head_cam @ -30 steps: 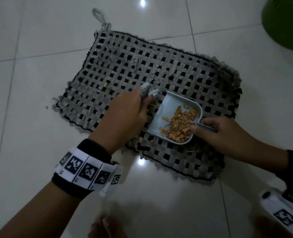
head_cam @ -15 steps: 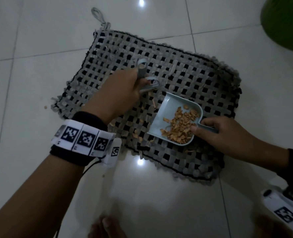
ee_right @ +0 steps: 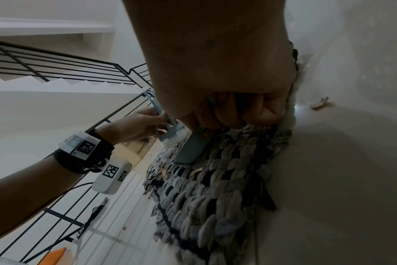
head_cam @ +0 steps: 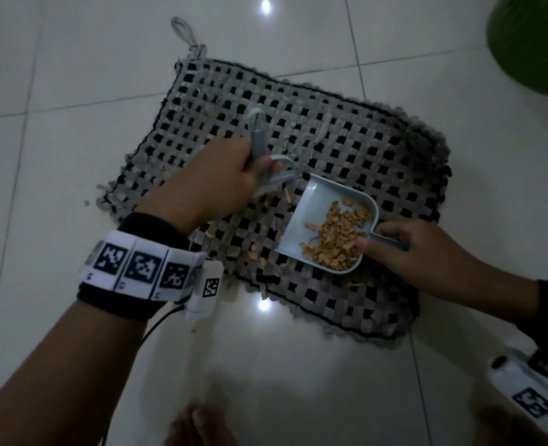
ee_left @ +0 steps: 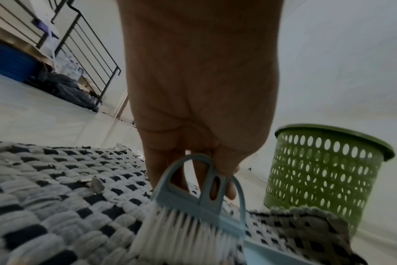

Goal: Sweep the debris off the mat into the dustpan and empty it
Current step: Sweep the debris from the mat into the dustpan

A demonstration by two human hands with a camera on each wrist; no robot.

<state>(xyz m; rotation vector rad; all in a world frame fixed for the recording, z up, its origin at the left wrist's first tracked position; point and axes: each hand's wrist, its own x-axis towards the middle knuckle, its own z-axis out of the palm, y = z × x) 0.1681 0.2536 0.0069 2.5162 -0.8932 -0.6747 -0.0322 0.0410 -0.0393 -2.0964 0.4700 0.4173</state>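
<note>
A grey and black woven mat point(head_cam: 346, 130) lies on the white tiled floor. On it rests a pale blue dustpan point(head_cam: 322, 201) holding a heap of orange-brown debris point(head_cam: 337, 236). My right hand point(head_cam: 404, 249) grips the dustpan's handle. My left hand point(head_cam: 221, 181) grips a small pale blue brush point(head_cam: 266, 156) by its handle, with the white bristles point(ee_left: 181, 236) down on the mat just left of the dustpan's mouth. Loose debris bits point(head_cam: 260, 252) lie on the mat between brush and pan. In the right wrist view the brush point(ee_right: 170, 132) and dustpan point(ee_right: 190, 150) show beyond my fist.
A green perforated waste basket point(ee_left: 324, 172) stands on the floor past the mat's far right corner, seen as a green edge point(head_cam: 533, 43) in the head view. A stray crumb point(head_cam: 86, 203) lies on the tile left of the mat. Stair railings point(ee_left: 79, 53) stand further back.
My left hand drew the brush back from the dustpan's mouth, up and to the left, then came slightly back toward the pan. The dustpan and right hand stayed put.
</note>
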